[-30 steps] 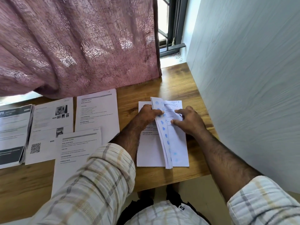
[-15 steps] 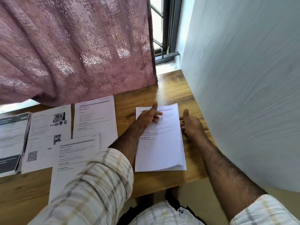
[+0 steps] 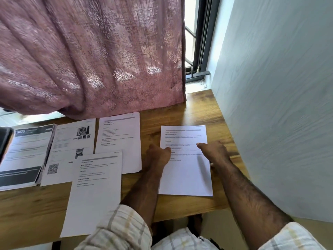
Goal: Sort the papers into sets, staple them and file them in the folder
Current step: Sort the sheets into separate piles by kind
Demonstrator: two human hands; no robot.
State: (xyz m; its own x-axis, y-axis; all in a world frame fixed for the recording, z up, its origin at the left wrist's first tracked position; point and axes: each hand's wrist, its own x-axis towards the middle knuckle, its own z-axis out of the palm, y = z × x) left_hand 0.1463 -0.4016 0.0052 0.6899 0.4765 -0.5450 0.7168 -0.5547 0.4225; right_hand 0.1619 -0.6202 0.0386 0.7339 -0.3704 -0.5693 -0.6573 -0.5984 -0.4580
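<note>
A white stack of printed papers [image 3: 185,175] lies flat on the wooden desk [image 3: 198,109] at the right. My left hand [image 3: 157,156] rests at the stack's left edge with its thumb tip on the top sheet. My right hand [image 3: 215,152] lies over the right edge, its thumb pressing on the sheet; its other fingers are hidden. More sets lie to the left: a text sheet stack [image 3: 119,136], a single text sheet [image 3: 95,192] hanging over the front edge, a sheet with photos and a QR code [image 3: 70,147], and a dark-headed booklet stack [image 3: 23,157]. No stapler or folder shows.
A pink curtain [image 3: 90,60] hangs over the desk's back edge. A pale wall [image 3: 279,123] bounds the desk on the right, with a window frame [image 3: 201,51] in the corner. Bare wood shows behind and in front of the right stack.
A second ago my hands were leafing through raised sheets with blue marks. Those sheets now lie flat in a squared stack, and both hands have settled at its side edges.
</note>
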